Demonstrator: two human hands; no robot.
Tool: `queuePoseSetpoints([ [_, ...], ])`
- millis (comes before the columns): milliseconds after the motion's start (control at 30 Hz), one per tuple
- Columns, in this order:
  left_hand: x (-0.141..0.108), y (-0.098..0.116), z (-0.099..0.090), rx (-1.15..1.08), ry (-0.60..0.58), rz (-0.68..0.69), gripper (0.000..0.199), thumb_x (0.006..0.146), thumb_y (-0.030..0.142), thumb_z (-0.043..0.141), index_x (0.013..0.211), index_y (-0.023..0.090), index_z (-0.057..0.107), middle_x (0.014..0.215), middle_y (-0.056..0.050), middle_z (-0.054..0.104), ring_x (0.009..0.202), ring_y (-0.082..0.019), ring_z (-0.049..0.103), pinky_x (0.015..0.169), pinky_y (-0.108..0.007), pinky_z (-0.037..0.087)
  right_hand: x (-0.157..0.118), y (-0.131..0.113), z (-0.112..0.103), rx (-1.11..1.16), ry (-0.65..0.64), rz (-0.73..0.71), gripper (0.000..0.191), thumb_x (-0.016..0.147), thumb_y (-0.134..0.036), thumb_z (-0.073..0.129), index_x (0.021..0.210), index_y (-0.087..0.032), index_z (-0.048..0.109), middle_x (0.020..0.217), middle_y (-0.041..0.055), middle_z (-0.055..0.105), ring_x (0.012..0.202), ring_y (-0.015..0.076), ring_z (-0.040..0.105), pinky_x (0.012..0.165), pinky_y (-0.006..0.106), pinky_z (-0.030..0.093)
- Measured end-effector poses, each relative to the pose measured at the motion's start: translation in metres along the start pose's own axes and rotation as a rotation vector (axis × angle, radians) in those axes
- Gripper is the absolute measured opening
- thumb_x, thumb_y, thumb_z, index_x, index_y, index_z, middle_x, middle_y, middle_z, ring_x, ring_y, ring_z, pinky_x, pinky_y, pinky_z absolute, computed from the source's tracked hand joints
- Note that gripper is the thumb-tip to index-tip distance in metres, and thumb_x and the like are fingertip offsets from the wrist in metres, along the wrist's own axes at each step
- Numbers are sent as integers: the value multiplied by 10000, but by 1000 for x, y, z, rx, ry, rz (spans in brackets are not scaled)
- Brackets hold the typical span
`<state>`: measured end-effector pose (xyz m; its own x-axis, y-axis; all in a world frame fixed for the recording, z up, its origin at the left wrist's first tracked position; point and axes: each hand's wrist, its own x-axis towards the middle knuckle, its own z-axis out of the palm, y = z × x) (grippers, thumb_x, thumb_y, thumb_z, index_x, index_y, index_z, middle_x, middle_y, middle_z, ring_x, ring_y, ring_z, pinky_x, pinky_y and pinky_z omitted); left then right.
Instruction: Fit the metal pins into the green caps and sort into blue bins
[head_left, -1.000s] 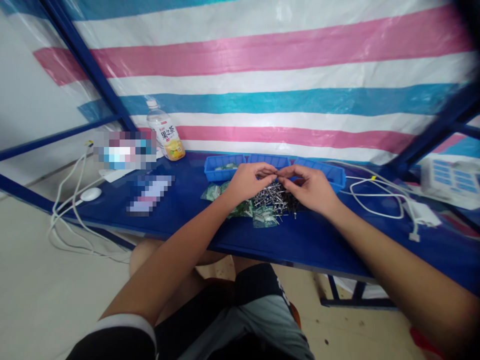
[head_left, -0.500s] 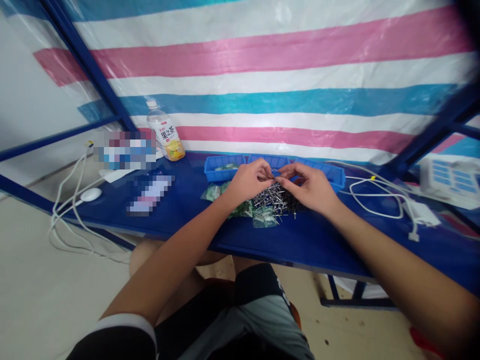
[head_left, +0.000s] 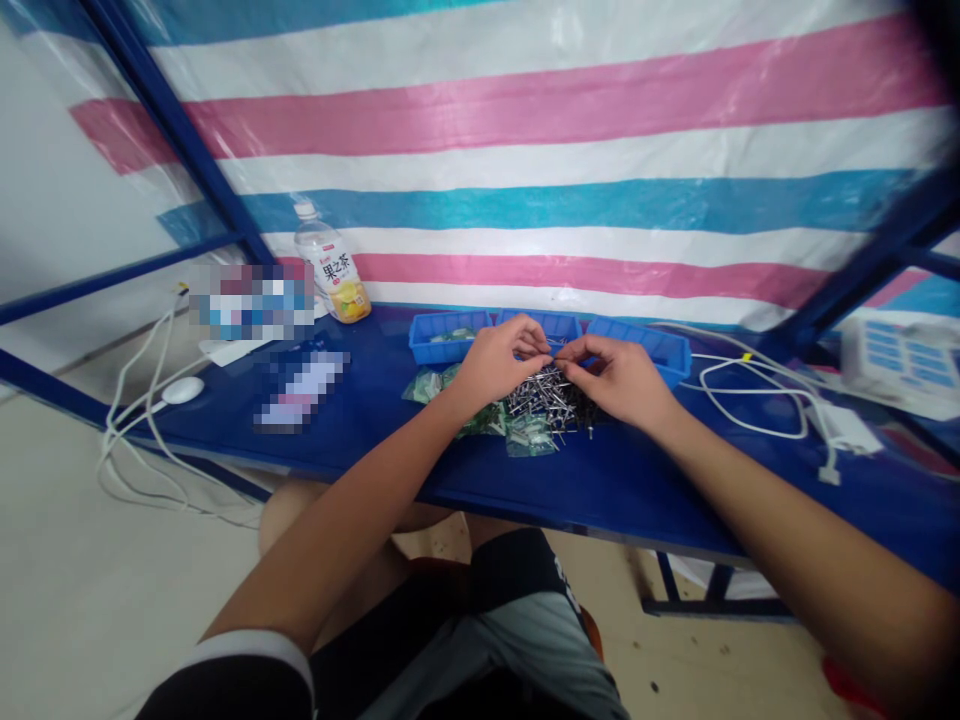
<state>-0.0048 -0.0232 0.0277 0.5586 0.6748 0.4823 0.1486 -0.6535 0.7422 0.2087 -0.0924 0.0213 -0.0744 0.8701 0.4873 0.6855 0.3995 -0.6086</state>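
Above a heap of thin silver metal pins (head_left: 547, 400), which look like rivets, my left hand (head_left: 501, 362) and my right hand (head_left: 619, 378) meet almost fingertip to fingertip. Thumb and forefinger are pinched together on each. Whatever sits between the fingertips is too small and too covered to make out. Dark pins (head_left: 586, 408) lie at the right side of the heap, partly under my right hand. Small clear-green plastic bags (head_left: 529, 436) with pale pieces inside lie at the front and left of the heap.
Behind my hands stand three blue bins in a row: the left bin (head_left: 442, 350) with bags in it, the middle bin (head_left: 536, 322), the right bin (head_left: 671, 352). A drink bottle (head_left: 337, 270) stands back left. White cables (head_left: 750, 425) and an adapter (head_left: 846, 428) lie right.
My fingertips have shifted only slightly against each other above the heap. The pins, bags and bins look the same.
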Motion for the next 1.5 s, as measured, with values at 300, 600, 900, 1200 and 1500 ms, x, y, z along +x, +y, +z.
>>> queuePoseSetpoints([
  [300, 0, -3, 1, -55, -55, -3, 211, 890, 230, 742, 1044, 234, 599, 1068, -64, 809, 1013, -219, 804, 943, -375, 655, 0, 3, 2, 47, -19, 6, 72, 881, -306, 715, 916, -243, 712, 881, 37, 786, 699, 194, 702, 698, 363, 583],
  [600, 1, -5, 3, -38, -4, 40, 169, 926, 274, 736, 1057, 214, 649, 1072, -63, 794, 982, -207, 798, 857, -330, 630, -1, 4, 3, 110, -9, -26, 380, 856, -217, 679, 1235, -230, 662, 886, 21, 733, 768, 191, 679, 733, 341, 561],
  [900, -1, 1, 0, 23, -102, -49, 318, 1029, 390, 634, 1272, 215, 740, 912, -64, 833, 738, -196, 775, 712, -338, 617, 1, 5, 1, 19, 66, -13, 138, 888, -261, 703, 1010, -218, 751, 945, 59, 791, 770, 203, 705, 714, 355, 572],
  [1200, 1, 3, 1, 131, -84, 52, 242, 997, 307, 661, 1156, 240, 830, 1108, -47, 848, 928, -216, 807, 854, -370, 647, 2, 4, 1, 83, 19, -51, 115, 899, -300, 700, 964, -228, 763, 974, 69, 769, 858, 220, 706, 731, 360, 573],
  [1500, 0, 3, 1, 16, -42, -13, 225, 930, 184, 705, 1132, 208, 802, 1089, -67, 848, 1017, -227, 817, 983, -420, 677, 2, 9, 5, 282, -17, 100, 241, 935, -431, 734, 1058, -225, 749, 1043, 81, 805, 764, 204, 721, 688, 375, 620],
])
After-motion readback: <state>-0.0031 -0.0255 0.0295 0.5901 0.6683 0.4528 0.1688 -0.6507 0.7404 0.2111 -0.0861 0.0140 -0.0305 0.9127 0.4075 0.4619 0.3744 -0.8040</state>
